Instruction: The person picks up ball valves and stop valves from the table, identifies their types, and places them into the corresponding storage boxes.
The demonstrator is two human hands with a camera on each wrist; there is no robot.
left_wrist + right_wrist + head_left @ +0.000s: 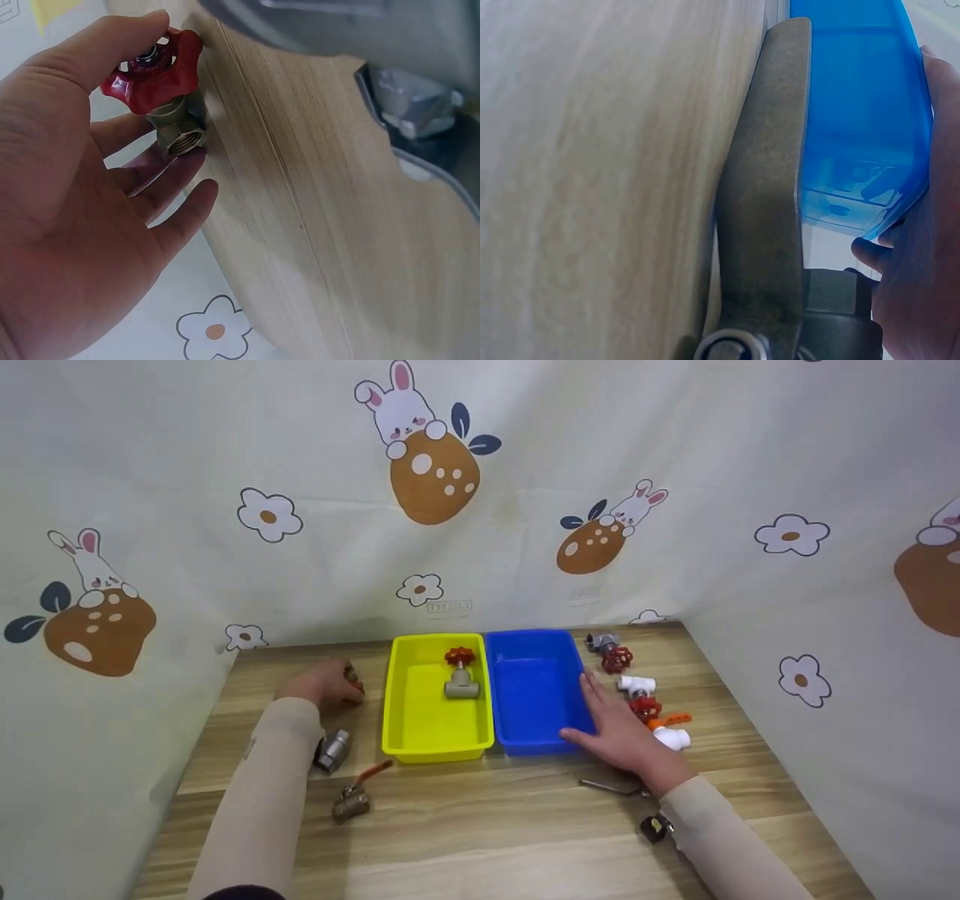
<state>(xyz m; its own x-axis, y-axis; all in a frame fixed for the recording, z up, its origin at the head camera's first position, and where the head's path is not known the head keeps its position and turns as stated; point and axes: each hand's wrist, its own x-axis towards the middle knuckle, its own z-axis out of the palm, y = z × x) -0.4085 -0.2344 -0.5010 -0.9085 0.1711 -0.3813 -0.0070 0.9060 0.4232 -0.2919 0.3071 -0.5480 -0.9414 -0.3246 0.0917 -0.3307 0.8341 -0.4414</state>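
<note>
At the left of the wooden table, my left hand (pixel 319 682) holds a small brass valve with a red handwheel (pixel 180 71). In the left wrist view the thumb lies over the wheel, and fingers are behind the threaded brass body. My right hand (pixel 621 729) touches the right side of a blue bin (pixel 536 690) with its fingers extended. Beside it stands a yellow bin (pixel 424 712), holding a grey valve (pixel 462 688) with a red handwheel. Closest to my left forearm lies a metal valve (pixel 335 750).
An orange-handled brass ball valve (pixel 352 802) lies in front of the yellow bin. At the right are a red-wheeled metal valve (pixel 604 643), white valves (pixel 637 685) (pixel 673 737), a metal lever handle (pixel 611 787) and a dark fitting (pixel 654 829). A patterned cloth (pixel 510 570) hangs behind the table.
</note>
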